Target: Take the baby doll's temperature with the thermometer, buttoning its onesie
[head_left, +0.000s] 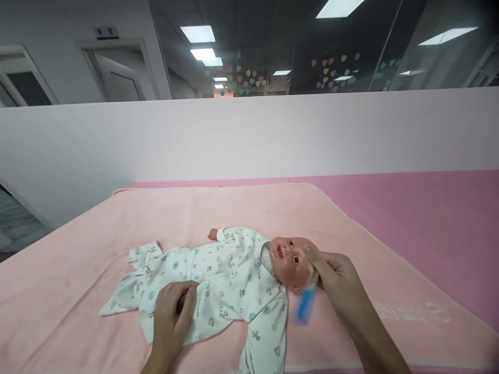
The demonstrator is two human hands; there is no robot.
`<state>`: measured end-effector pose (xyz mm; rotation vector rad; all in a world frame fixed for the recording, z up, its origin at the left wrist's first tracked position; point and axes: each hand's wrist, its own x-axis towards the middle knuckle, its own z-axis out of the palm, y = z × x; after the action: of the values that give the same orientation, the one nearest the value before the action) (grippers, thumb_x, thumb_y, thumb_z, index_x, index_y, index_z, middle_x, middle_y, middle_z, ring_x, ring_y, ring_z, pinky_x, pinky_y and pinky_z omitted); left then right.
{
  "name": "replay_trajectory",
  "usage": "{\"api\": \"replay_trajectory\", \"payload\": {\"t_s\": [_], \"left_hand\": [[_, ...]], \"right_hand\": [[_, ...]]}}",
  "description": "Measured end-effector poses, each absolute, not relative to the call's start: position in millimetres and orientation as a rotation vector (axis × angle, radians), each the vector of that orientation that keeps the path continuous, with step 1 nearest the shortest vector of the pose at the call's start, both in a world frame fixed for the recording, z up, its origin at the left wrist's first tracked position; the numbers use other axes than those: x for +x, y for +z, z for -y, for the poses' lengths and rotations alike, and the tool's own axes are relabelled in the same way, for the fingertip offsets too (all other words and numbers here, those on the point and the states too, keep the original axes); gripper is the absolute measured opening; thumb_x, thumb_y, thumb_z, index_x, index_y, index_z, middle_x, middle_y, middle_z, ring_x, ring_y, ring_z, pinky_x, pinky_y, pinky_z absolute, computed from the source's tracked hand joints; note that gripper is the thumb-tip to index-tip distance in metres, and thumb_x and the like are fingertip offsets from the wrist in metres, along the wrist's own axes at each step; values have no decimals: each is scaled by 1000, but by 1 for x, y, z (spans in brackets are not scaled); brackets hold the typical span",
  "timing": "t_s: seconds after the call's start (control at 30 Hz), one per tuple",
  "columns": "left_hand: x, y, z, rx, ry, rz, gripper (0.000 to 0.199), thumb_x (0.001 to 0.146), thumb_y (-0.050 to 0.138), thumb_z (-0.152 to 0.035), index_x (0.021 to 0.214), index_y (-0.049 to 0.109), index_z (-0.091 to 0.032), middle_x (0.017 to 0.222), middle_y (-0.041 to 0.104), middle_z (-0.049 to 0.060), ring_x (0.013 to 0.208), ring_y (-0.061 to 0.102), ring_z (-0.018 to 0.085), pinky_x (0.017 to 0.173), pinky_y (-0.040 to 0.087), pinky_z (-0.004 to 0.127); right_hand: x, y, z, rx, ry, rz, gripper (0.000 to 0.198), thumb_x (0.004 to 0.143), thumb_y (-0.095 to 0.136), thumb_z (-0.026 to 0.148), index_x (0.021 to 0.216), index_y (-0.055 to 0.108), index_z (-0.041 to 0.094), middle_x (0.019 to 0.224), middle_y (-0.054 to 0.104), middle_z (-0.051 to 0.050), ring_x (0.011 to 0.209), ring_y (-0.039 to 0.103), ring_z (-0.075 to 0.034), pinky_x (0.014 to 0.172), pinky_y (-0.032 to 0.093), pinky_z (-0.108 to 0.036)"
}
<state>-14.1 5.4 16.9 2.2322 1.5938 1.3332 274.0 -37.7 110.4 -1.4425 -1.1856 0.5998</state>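
Note:
A baby doll [294, 262] lies on its back, its head toward the right, dressed in a white printed sleepsuit [218, 280]. My left hand [173, 314] rests against the sleepsuit's lower part with its fingers curled. A dark patch shows between thumb and fingers; whether it is an object or shadow I cannot tell. At the doll's forehead, my right hand [339, 280] is closed in a pinch, fingertips touching or very near the head. Below those fingers hangs a small motion-blurred item with a blue end [304, 306], its kind unclear.
A peach blanket [218, 208] with white lettering at the right lies under the doll. It covers part of a pink surface [429, 218]. Behind rises a low white partition [249, 140], with dark glass [280, 47] bearing heart stickers above it.

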Motion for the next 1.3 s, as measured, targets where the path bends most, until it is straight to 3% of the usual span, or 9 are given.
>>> {"api": "replay_trajectory", "payload": {"t_s": [0.5, 0.77, 0.9, 1.3], "left_hand": [[-16, 13, -8, 2263, 1367, -1542, 15, 84, 48, -29, 80, 60, -22, 79, 62, 0, 79, 53, 17, 72, 40, 31], [-12, 15, -6, 2247, 1368, -1589, 20, 84, 46, -33, 79, 61, -21, 77, 62, 2, 76, 54, 18, 72, 39, 33], [-12, 14, -6, 2250, 1379, -1602, 22, 84, 44, -34, 78, 61, -21, 75, 62, 2, 74, 54, 18, 71, 39, 32], [-5, 10, -3, 2217, 1454, -1671, 22, 84, 44, -31, 83, 60, -18, 74, 61, 3, 75, 53, 18, 76, 38, 31]], "right_hand": [[275, 116, 42, -1318, 964, 1028, 52, 71, 52, 56, 44, 27, 20, 45, 22, 7, 42, 19, -5, 41, 19, -21], [280, 122, 29, -1328, 861, 994, 49, 70, 57, 53, 42, 35, 19, 39, 27, 7, 38, 22, -4, 39, 17, -21], [281, 125, 29, -1268, 1003, 1025, 47, 72, 55, 49, 43, 35, 19, 37, 26, 8, 36, 22, -4, 38, 17, -21], [298, 109, 56, -1470, 691, 1099, 45, 72, 56, 46, 42, 38, 18, 39, 29, 6, 38, 22, -4, 40, 16, -22]]}}
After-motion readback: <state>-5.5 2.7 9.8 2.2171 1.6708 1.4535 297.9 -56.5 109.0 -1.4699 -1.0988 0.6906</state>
